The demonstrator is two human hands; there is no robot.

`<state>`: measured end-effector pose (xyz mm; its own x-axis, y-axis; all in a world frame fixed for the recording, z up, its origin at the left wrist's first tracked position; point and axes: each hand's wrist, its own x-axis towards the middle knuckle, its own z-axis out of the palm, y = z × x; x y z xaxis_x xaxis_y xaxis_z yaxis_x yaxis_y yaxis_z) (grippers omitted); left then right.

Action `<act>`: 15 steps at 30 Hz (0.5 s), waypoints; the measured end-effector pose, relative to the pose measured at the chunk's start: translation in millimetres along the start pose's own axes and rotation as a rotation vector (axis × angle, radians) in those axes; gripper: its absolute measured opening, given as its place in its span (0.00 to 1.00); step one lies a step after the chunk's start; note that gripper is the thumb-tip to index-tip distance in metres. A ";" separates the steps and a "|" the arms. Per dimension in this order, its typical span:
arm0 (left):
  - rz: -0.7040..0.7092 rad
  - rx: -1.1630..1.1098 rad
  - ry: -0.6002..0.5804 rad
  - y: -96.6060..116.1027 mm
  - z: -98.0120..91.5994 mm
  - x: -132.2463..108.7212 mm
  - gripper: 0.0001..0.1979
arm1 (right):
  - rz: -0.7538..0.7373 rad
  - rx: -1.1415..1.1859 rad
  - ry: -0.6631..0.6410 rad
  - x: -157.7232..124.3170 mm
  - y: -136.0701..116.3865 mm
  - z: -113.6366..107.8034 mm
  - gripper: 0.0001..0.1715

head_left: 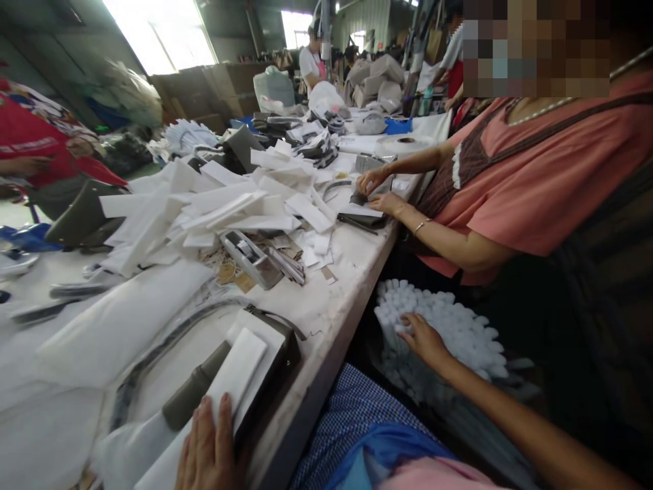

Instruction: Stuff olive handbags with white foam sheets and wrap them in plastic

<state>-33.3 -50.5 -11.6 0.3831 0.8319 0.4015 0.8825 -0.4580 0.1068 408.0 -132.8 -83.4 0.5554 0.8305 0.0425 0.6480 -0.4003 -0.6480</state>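
At seven o'clock on the desk (352, 292), the person's left hand (211, 446) lies flat with fingers extended, gripping nothing, over white sheeting beside a folded white strip (243, 361) on a dark bag-like item (292, 350). At four o'clock, the right hand (423, 337) reaches beside the desk to bundled white rolls (454, 323), fingers parted and bent; whether it grips one cannot be told. A tape dispenser (265, 269) sits toward nine o'clock, and a co-worker's hands (375, 180) work near two o'clock.
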 end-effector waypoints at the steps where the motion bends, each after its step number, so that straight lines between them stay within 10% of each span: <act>1: -0.001 -0.002 -0.002 -0.3 0.1 0.0 0.33 | 0.021 -0.010 0.002 0.5 13.6 2.8 0.16; 7: 0.000 -0.006 -0.006 3.0 -3.3 1.2 0.33 | -0.021 -0.004 0.022 -2.4 21.8 14.5 0.14; 15: 0.018 -0.017 -0.010 4.5 -6.4 1.8 0.33 | -0.017 0.708 0.390 18.7 -74.0 -104.7 0.18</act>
<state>-30.4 -53.0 -4.6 0.4012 0.8265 0.3948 0.8707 -0.4779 0.1156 425.0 -128.2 45.0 0.7751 0.5869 0.2342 0.2470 0.0597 -0.9672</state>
